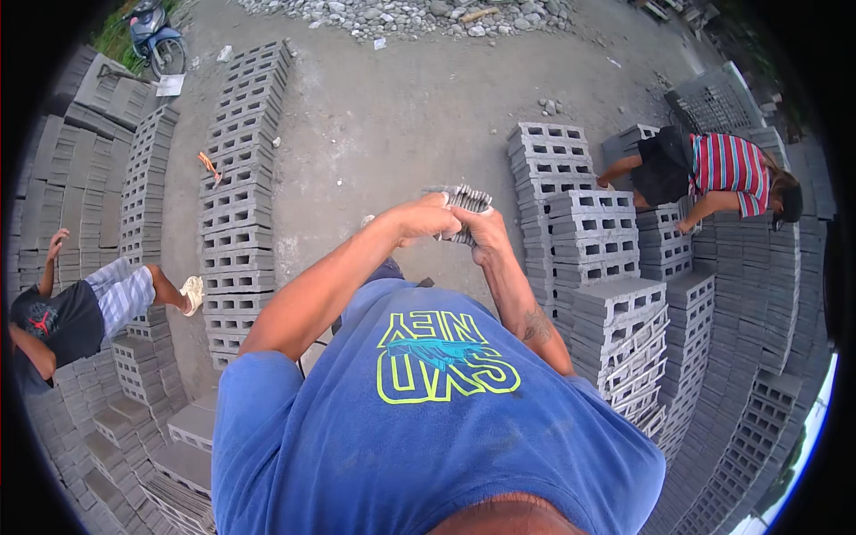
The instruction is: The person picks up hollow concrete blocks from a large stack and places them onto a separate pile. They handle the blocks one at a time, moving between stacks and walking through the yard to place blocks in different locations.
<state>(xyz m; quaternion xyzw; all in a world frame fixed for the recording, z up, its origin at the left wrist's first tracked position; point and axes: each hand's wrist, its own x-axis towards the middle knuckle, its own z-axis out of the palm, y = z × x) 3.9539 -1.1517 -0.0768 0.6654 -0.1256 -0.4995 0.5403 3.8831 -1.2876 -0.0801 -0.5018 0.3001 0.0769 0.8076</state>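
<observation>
In front of my chest, both bare hands come together on a grey ribbed bundle (470,198) that looks like knitted work gloves. My left hand (424,218) is closed on its left side, the fingers curled in. From the right, my right hand (484,230) grips the same bundle, its thumb side against the left fingers. Part of the bundle is hidden behind the fingers, so I cannot tell its full shape. The hands hang above bare grey ground, between two rows of stacked blocks.
Long stacks of grey hollow blocks (239,178) run along my left, with an orange-handled tool (209,166) on top. More stacks (593,227) stand close on my right. One person (80,308) is at the left, another (713,169) bends over blocks at the right. A rubble pile (428,16) and motorbike (157,40) lie beyond.
</observation>
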